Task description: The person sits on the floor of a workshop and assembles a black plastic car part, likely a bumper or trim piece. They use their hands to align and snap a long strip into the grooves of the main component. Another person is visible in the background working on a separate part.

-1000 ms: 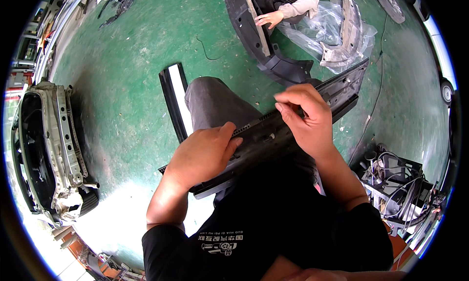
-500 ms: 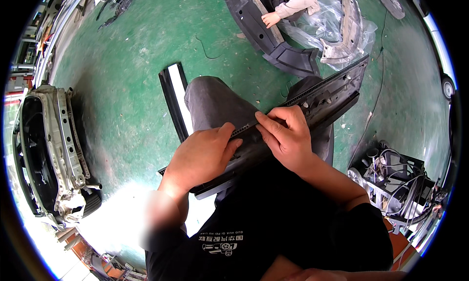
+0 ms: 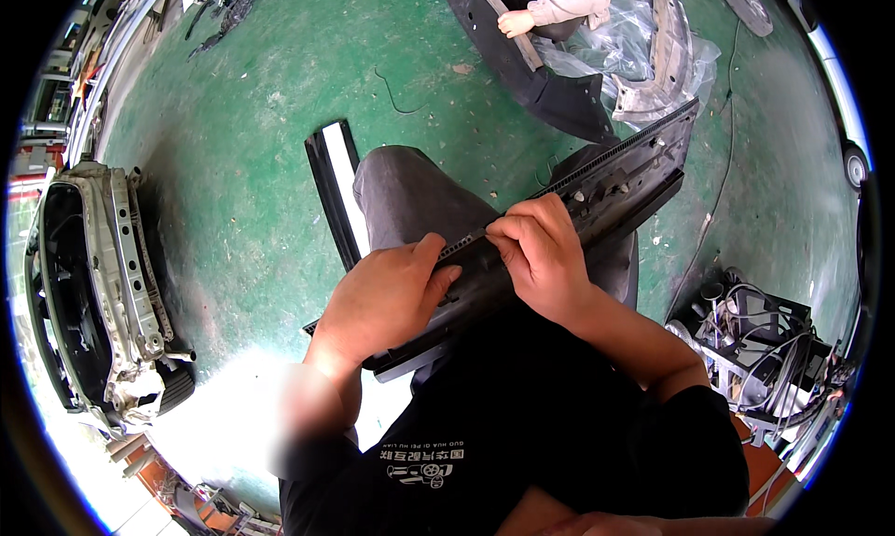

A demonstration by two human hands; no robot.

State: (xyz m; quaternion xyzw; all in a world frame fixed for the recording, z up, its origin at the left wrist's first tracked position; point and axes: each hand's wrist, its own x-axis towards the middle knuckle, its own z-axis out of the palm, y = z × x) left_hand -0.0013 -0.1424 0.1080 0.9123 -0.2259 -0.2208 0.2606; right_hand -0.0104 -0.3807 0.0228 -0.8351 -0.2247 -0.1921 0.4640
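Observation:
Across my lap rests a long black plastic car trim panel (image 3: pixel 620 189), tilted so its right end points up and away. Its upper edge carries a row of small ridges, and pale clips show on its inner face. My left hand (image 3: pixel 378 298) is closed around the panel's left part, the thumb lying over the inner face. Farther right, my right hand (image 3: pixel 543 256) pinches the ridged edge between thumb and fingers. Beyond my left knee a black and white strip-shaped part (image 3: pixel 334 168) lies on the floor.
At the far side a co-worker's hand (image 3: pixel 516 23) touches a large dark curved bumper-like part (image 3: pixel 559 103), beside clear plastic sheeting (image 3: pixel 597 51). A stripped car body section (image 3: pixel 126 284) stands left. Cables and a black frame (image 3: pixel 774 336) lie right.
My right hand has shifted slightly, its fingers drawn closer together on the panel's edge. My left hand keeps its place. Across the floor, the co-worker's curved part has turned and moved.

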